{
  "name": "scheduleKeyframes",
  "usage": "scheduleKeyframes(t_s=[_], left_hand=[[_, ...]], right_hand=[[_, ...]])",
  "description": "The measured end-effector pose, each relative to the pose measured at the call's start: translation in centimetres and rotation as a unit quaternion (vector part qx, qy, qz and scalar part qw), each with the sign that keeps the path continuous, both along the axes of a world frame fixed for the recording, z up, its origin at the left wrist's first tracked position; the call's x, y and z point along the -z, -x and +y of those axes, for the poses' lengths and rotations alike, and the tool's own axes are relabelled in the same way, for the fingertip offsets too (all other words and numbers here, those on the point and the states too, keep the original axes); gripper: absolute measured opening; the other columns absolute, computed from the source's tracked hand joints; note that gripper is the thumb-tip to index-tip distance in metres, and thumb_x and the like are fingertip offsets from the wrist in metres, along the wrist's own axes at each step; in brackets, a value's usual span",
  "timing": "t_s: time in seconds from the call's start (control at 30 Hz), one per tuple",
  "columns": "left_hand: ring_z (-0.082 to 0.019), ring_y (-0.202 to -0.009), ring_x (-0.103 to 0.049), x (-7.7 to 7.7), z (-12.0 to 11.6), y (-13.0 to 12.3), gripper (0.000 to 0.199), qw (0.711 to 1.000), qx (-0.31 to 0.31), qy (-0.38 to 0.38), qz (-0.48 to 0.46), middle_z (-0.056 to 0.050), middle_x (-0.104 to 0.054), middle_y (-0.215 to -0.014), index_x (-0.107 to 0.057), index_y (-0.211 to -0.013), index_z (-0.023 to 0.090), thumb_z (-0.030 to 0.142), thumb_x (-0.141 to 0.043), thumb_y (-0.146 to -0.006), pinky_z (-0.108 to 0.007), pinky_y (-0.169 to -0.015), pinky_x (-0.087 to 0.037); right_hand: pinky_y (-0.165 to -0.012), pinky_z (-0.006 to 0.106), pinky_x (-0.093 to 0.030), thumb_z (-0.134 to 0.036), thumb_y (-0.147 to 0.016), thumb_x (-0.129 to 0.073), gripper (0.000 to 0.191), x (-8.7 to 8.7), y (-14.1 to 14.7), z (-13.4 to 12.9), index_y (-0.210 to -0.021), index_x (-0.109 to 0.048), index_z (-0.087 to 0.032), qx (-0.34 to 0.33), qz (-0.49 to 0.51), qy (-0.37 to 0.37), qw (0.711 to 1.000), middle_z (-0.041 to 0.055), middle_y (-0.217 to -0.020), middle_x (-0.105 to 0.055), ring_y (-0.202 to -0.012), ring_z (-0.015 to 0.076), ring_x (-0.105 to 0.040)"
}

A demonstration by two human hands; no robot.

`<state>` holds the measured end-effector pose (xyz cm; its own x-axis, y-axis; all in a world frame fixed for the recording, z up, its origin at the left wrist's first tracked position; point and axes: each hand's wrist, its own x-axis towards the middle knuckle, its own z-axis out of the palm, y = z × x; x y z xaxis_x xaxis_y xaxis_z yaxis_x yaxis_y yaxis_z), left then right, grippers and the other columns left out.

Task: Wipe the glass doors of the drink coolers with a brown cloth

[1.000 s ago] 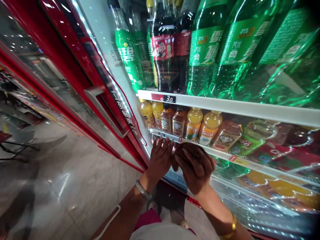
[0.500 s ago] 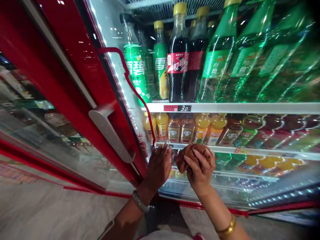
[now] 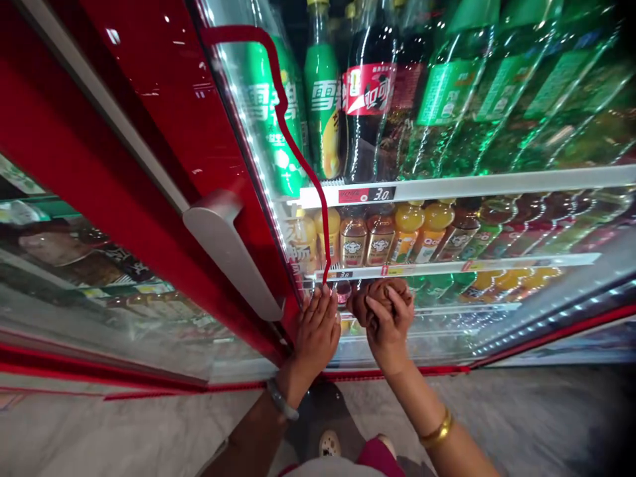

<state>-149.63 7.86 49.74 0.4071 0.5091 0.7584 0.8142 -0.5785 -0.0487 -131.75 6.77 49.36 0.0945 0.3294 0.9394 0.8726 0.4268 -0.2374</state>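
Brown cloth [image 3: 358, 307] is bunched in the right hand's [image 3: 391, 328] closed grip, before the cooler's white shelf [image 3: 437, 269]; whether it touches the glass, I can't quite tell. The left hand [image 3: 317, 330] is open, holding nothing, near the silver handle [image 3: 229, 255].

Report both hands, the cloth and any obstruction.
Left hand open, apparently flat on the glass. Right hand gripping crumpled brown cloth. Silver door handle near left hand.
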Motion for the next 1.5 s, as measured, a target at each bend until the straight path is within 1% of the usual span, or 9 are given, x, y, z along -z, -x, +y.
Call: scheduleKeyframes(t_s=[0.1, 0.33, 0.57, 0.67, 0.87, 1.0, 1.13, 1.37, 1.5], left_hand=[[-0.025, -0.157, -0.028, 0.9, -0.4, 0.7, 0.075, 1.0, -0.01, 0.019, 0.003, -0.014, -0.042, -0.162, -0.016, -0.165, 0.014, 0.017, -0.05, -0.098, -0.047, -0.131, -0.023], [-0.03, -0.16, -0.02, 0.0, -1.6, 1.5, 0.08, 0.997, -0.059, 0.042, -0.008, -0.018, -0.032, -0.167, -0.012, -0.165, 0.013, 0.016, -0.053, -0.096, -0.052, -0.124, -0.038], [-0.029, -0.158, -0.026, -0.7, -2.5, 2.0, 0.079, 0.993, -0.102, 0.061, 0.02, -0.017, -0.037, -0.165, -0.014, -0.165, 0.014, 0.012, -0.052, -0.096, -0.05, -0.121, -0.045], [-0.026, -0.156, -0.031, -2.4, -3.6, 1.9, 0.078, 0.994, -0.087, 0.058, -0.014, -0.016, -0.04, -0.164, -0.012, -0.165, 0.015, 0.011, -0.049, -0.097, -0.049, -0.122, -0.046], [-0.02, -0.153, -0.038, -8.7, -6.8, 1.9, 0.072, 0.991, -0.059, -0.045, -0.108, -0.011, -0.041, -0.164, -0.02, -0.165, 0.021, 0.007, -0.044, -0.098, -0.037, -0.119, -0.049], [-0.024, -0.159, -0.023, -11.0, -6.1, 3.1, 0.073, 0.972, -0.073, -0.157, -0.158, -0.011, -0.023, -0.171, -0.017, -0.165, 0.017, 0.008, -0.046, -0.098, -0.044, -0.13, -0.032], [-0.024, -0.161, -0.013, -12.3, -3.7, 4.5, 0.072, 0.968, -0.084, -0.161, -0.175, -0.013, -0.016, -0.172, -0.013, -0.165, 0.014, 0.013, -0.046, -0.101, -0.046, -0.133, -0.018], [-0.026, -0.16, -0.019, -18.5, -0.8, 5.9, 0.068, 0.966, -0.031, -0.137, -0.219, -0.013, -0.019, -0.172, -0.011, -0.166, 0.016, 0.021, -0.04, -0.105, -0.049, -0.132, -0.024], [-0.023, -0.16, -0.021, -22.7, -0.3, 7.2, 0.068, 0.976, -0.002, -0.109, -0.187, -0.008, -0.024, -0.172, -0.007, -0.166, 0.022, 0.024, -0.037, -0.106, -0.047, -0.131, -0.028]], right_hand=[[-0.121, 0.061, -0.04, -0.012, -0.091, -0.065, 0.035, 1.4, 2.6, -0.4, -0.12, -0.067, -0.03, -0.04, -0.016, 0.033, 0.999, 0.0066, -0.138, -0.057, -0.151, 0.0293, -0.037], [-0.126, 0.058, -0.034, -0.012, -0.089, -0.069, 0.038, -2.8, 1.8, 0.8, -0.121, -0.07, -0.033, -0.102, -0.053, -0.018, 0.993, 0.0027, -0.136, -0.062, -0.154, 0.0279, -0.033], [-0.123, 0.046, -0.042, -0.012, -0.093, -0.062, 0.029, 0.1, 2.4, 0.1, -0.112, -0.074, -0.031, -0.142, -0.091, -0.021, 0.985, 0.0007, -0.121, -0.073, -0.144, 0.0213, -0.048], [-0.122, 0.044, -0.043, -0.012, -0.093, -0.063, 0.031, -2.9, 4.4, 1.0, -0.117, -0.074, -0.029, -0.177, -0.086, -0.042, 0.98, 0.002, -0.126, -0.072, -0.144, 0.023, -0.049], [-0.126, 0.047, -0.037, -0.019, -0.098, -0.059, 0.038, -13.0, 6.9, 2.7, -0.135, -0.063, -0.026, -0.213, -0.09, -0.071, 0.97, 0.0045, -0.142, -0.065, -0.15, 0.0229, -0.041], [-0.125, 0.042, -0.037, -0.018, -0.101, -0.049, 0.038, -13.6, 8.0, 1.8, -0.137, -0.061, -0.02, -0.185, -0.139, -0.078, 0.97, 0.0041, -0.14, -0.066, -0.146, 0.0204, -0.045], [-0.117, 0.034, -0.045, -0.02, -0.101, -0.049, 0.035, -13.6, 9.0, 1.7, -0.132, -0.065, -0.025, -0.186, -0.168, -0.082, 0.965, -0.0009, -0.133, -0.07, -0.135, 0.0163, -0.056], [-0.118, 0.049, -0.044, -0.016, -0.098, -0.054, 0.037, -23.4, 10.9, 3.0, -0.134, -0.058, -0.022, -0.122, -0.06, -0.133, 0.982, 0.0078, -0.14, -0.064, -0.143, 0.0247, -0.047], [-0.121, 0.051, -0.042, -0.018, -0.1, -0.052, 0.04, -24.8, 11.7, 2.6, -0.139, -0.055, -0.023, -0.141, -0.123, -0.116, 0.975, 0.0077, -0.145, -0.061, -0.147, 0.0245, -0.043]])
